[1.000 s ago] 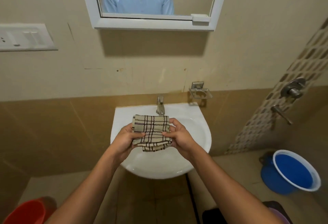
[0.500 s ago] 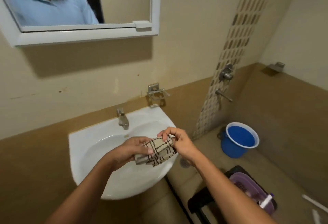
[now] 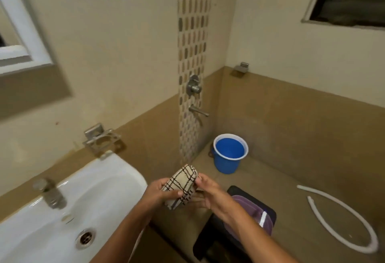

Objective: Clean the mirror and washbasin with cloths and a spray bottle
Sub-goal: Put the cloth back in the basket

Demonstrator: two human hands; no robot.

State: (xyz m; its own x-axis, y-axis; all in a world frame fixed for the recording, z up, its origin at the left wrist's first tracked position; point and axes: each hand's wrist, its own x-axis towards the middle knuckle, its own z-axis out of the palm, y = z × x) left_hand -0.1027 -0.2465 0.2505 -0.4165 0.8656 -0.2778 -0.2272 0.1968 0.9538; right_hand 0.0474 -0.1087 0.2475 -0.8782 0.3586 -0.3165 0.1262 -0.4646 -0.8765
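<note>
You have the folded beige checked cloth (image 3: 181, 185) at lower centre. Your white washbasin (image 3: 116, 176) sits lower left. The mirror (image 3: 25, 33) is upper left.

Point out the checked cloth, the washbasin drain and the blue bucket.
checked cloth (image 3: 183, 185): head view, on the folded top face between the hands.
washbasin drain (image 3: 85, 238): head view, on the metal grate.
blue bucket (image 3: 226, 165): head view, on its outer front wall.
</note>
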